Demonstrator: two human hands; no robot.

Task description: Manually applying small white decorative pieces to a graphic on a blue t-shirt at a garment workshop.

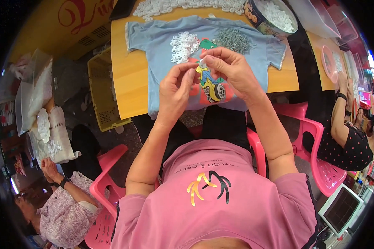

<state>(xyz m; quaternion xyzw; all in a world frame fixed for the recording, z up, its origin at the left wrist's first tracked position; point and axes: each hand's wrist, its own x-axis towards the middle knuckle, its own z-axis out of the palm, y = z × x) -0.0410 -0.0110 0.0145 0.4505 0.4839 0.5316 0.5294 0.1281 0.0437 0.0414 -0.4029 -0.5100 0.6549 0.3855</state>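
Note:
Over a light blue T-shirt spread on the table, my two hands meet at the fingertips. My right hand pinches a small white plastic piece between thumb and fingers. Close beside it, my left hand has thumb and forefinger pressed together; what they grip, if anything, is too small to make out. Beyond my hands, a heap of small white plastic pieces with holes lies on the shirt. A heap of thin grey metal pins or nails lies to its right.
More white pieces line the table's far edge, beside a round tub full of them. A yellow crate stands left of the table. Other people sit at both sides near pink chairs.

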